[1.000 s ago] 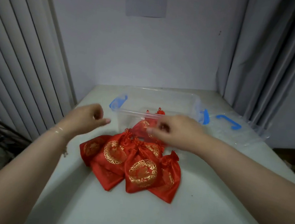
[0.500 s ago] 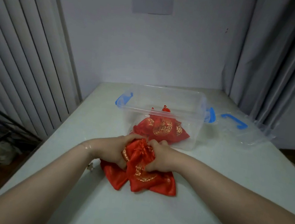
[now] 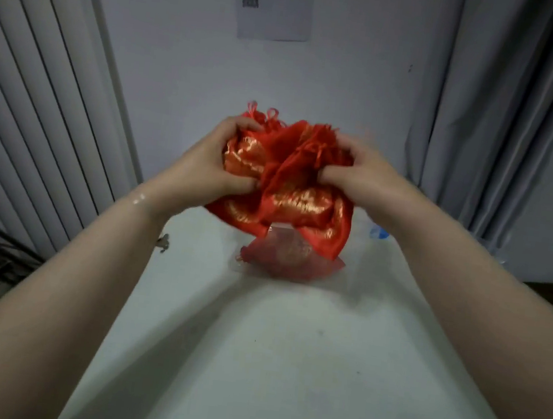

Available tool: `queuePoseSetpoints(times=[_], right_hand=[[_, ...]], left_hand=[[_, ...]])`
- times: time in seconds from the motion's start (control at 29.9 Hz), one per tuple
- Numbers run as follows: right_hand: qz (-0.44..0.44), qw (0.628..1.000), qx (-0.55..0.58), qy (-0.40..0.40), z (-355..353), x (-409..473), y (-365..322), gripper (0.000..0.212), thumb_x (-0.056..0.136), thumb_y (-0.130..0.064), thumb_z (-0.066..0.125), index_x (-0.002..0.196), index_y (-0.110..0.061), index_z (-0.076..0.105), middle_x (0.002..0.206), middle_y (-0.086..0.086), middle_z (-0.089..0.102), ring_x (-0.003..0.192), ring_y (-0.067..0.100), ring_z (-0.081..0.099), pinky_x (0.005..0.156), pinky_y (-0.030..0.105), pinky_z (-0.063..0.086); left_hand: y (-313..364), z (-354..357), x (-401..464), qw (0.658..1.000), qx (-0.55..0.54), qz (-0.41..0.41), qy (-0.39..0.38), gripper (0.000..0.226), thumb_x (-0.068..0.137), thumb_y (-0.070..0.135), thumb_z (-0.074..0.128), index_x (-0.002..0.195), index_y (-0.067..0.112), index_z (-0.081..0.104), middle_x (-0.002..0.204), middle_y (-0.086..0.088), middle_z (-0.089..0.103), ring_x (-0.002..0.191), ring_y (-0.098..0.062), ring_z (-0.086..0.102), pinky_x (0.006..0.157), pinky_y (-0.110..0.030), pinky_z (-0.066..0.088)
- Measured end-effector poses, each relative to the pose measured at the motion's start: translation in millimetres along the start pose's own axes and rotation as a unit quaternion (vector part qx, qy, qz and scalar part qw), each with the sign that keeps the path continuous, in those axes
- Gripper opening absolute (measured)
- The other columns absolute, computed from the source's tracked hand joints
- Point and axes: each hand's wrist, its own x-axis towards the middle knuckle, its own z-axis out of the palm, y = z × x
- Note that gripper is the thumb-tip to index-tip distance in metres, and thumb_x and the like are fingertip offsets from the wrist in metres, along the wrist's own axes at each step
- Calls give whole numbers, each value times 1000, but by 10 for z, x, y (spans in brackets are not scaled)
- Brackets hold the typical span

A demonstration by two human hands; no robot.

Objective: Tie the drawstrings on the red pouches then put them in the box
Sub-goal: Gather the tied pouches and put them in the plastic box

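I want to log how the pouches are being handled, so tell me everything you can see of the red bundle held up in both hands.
The red bundle is a bunched clump of shiny red fabric pouches with gold woven patterns, gathered and crumpled. Thin red drawstring loops stick out at its top. It is lifted off the table, with its lower corners hanging loose. The left hand grips its left side and the right hand pinches its right. How many pouches it holds cannot be told.

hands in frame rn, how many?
2. Left hand and right hand, both raised above the white table, gripping opposite sides of the bunched red-and-gold fabric pouches.
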Motion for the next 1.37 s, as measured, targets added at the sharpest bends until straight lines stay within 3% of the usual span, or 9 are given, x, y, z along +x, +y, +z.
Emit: queuePoseSetpoints(times=[0.1,0.2,0.33,0.47,0.67,0.8,0.94,1.14,1.37], right_hand=[[1,994,-22,110,-222,297,68,28,74,-5,58,93,-27,59,95,6,66,88,23,66,86,45,54],[16,979,-132,153,-288,446,258,33,80,-3,56,109,-17,57,95,4,62,96,27,63,88,41,51],[61,939,-339,3,-237,433,448,35,85,-18,59,120,-16,56,117,10,62,108,29,57,84,28,43],[43,922,-378,-75,-333,321,494,48,89,-33,58,135,-25,45,127,3,56,112,21,54,88,26,38],[91,925,-309,199,-752,211,1030,25,90,-21,50,110,-18,63,116,8,66,106,28,60,90,33,45],[224,870,-430,95,-961,-24,1675,38,93,-31,50,125,-11,56,133,16,52,122,34,48,102,37,39],[294,810,-506,31,-985,-219,1973,57,90,-53,47,129,-12,49,138,15,41,126,36,39,99,41,38],[290,795,-532,28,-1025,-253,2038,30,94,-24,49,119,-9,53,129,15,48,116,31,51,92,35,44],[230,827,-457,234,-1017,-74,1903,28,88,-11,49,111,2,59,120,26,52,112,40,50,95,42,44]], left_hand=[[-48,120,315,993,54,27,104,67,70,11,78,120,39,42,117,8,55,99,-7,60,84,-25,51],[-211,223,529,988,134,18,80,70,69,15,80,126,31,44,121,3,53,106,-15,55,87,-27,46],[-409,390,591,984,164,-46,-56,61,72,23,82,127,25,55,114,4,56,111,-17,56,87,-17,37],[-552,400,535,978,197,-51,-45,40,82,33,72,120,24,63,131,5,56,127,-11,45,98,-17,26],[-706,372,300,967,229,-51,-94,26,88,51,56,92,29,70,90,9,70,87,-11,64,79,-28,47],[-705,365,192,977,184,-44,-98,21,80,52,66,80,32,71,79,12,71,76,-5,63,74,-26,48],[-671,458,138,937,341,-47,-64,39,78,58,61,74,20,65,63,7,60,66,-10,54,62,-23,38],[-611,613,130,931,364,-40,-2,52,79,63,58,65,13,54,55,5,50,59,-12,47,52,-23,30],[-650,657,111,919,393,-37,-6,54,79,72,49,74,18,59,66,6,61,71,-12,55,58,-25,35]])
